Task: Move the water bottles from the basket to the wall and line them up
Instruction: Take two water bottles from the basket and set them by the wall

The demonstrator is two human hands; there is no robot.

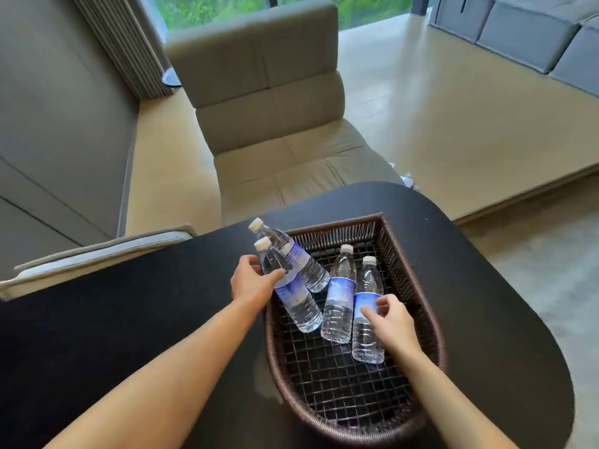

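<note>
A dark woven basket (408, 264) sits on a black table and holds several clear water bottles with blue labels and white caps. Two lean over the basket's left rim: the nearer one (298, 303) and one behind it (304, 264). Two more lie inside: a middle bottle (338, 299) and the rightmost bottle (368, 335). My left hand (252, 280) wraps its fingers around the upper part of the nearer leaning bottle. My right hand (392, 319) touches the label of the rightmost bottle, fingers curling onto it. The wall (58, 118) stands at the left.
The black table (129, 319) has a rounded right end. Beyond it are a beige lounge chair (275, 124), a light wooden ledge (162, 163) along the wall, and a raised wooden floor with grey sofas (534, 30) at the far right.
</note>
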